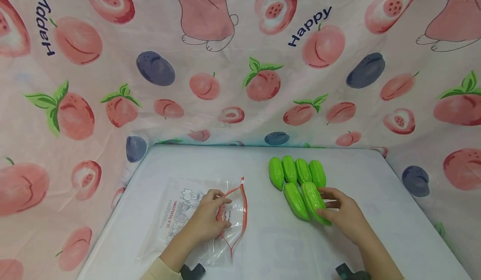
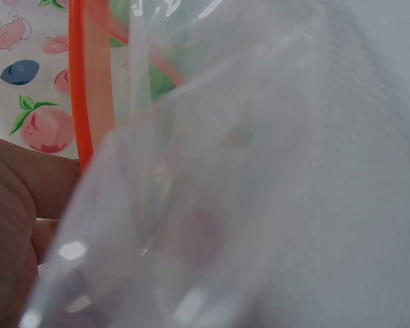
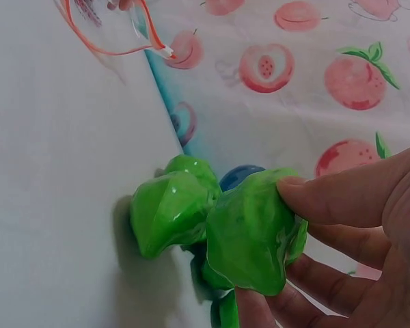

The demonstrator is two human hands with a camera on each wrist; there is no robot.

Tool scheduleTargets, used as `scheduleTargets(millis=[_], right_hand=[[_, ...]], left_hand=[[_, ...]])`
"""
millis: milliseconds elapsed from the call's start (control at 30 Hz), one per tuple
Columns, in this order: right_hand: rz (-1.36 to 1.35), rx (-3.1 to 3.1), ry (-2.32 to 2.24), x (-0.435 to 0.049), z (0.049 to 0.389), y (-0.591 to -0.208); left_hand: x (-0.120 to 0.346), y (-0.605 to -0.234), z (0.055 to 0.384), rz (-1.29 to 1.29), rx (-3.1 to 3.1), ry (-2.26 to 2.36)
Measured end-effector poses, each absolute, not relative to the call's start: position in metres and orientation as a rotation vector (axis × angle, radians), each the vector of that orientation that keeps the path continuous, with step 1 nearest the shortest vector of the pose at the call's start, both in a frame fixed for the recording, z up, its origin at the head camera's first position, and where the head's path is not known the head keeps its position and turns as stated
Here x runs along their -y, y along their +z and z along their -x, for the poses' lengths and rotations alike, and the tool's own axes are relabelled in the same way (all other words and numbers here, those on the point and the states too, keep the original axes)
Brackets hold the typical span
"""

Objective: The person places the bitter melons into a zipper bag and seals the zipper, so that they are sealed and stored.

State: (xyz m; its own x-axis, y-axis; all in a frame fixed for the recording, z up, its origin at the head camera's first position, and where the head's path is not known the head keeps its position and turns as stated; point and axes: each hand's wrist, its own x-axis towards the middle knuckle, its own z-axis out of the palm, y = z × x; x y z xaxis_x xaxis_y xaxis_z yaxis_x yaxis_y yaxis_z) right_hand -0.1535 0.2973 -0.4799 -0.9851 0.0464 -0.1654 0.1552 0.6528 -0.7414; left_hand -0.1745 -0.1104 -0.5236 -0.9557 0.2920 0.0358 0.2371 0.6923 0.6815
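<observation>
My left hand (image 1: 210, 215) holds a clear zip bag (image 1: 180, 217) by its red-edged mouth, which gapes toward the right. Printed figures and lettering show on the bag's left part. In the left wrist view the fingers (image 2: 37, 178) lie against the orange zip strip (image 2: 82, 89), with clear film across most of the picture. My right hand (image 1: 343, 215) grips a glossy green ridged fruit (image 1: 312, 200), long and tapered. Seen from the right wrist, the thumb is on top of this fruit (image 3: 249, 236) and the fingers are beneath it.
Beside the held fruit lies a similar green fruit (image 1: 296, 202). Several more form a row behind (image 1: 289, 169). The white table (image 1: 263, 246) ends at a fruit-patterned cloth (image 1: 233, 83). Dark objects (image 1: 351, 271) show at the front edge.
</observation>
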Motion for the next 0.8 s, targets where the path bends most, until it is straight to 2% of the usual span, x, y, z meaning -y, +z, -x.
scheduleTargets(millis=[800], right_hand=[[-0.103,-2.679,-1.335,-0.268,0.151,-0.468]], left_hand=[[0.112,-0.527,0.177,-0.443,-2.813,1.122]])
